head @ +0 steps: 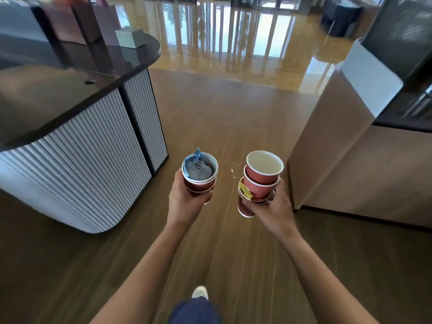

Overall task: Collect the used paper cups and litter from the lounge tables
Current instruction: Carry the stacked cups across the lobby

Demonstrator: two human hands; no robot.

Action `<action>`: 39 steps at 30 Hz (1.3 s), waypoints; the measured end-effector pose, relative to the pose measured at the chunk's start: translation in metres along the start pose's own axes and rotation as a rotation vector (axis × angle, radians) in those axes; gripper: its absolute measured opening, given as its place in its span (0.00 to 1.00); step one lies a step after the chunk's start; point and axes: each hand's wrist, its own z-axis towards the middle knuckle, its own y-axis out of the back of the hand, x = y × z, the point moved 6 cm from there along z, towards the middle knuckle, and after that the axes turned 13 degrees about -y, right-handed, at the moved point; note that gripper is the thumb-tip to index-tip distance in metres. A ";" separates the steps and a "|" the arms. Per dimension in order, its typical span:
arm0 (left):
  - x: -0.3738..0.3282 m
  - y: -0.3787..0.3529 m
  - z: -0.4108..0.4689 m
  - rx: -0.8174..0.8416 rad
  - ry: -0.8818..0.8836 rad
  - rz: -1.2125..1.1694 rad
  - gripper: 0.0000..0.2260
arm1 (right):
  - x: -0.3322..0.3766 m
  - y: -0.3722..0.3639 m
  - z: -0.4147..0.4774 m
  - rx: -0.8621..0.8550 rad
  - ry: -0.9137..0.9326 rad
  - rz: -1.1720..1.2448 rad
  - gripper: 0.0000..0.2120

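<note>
With cups stuffed with a wrapper clasped in the left hand and a loosely nested stack wrapped by the right hand, the tilted stack could be spilled mid-walk.

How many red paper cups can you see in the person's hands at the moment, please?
About 5: two nested in the left hand, the upper cup stuffed with wrappers; three stacked in the right hand, the top cup empty. More may be nested unseen.
</note>
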 end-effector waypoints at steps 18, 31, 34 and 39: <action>0.105 -0.064 0.327 0.024 0.007 0.066 0.33 | 0.085 -0.073 0.317 -0.068 -0.017 0.004 0.39; 0.148 -0.145 0.526 -0.037 0.013 0.076 0.31 | 0.136 -0.102 0.547 0.003 0.026 -0.007 0.37; 0.152 -0.167 0.577 -0.060 0.014 0.075 0.31 | 0.153 -0.101 0.607 0.032 0.034 -0.008 0.38; 0.164 -0.190 0.657 -0.124 0.020 0.079 0.31 | 0.182 -0.109 0.699 0.066 0.060 -0.024 0.36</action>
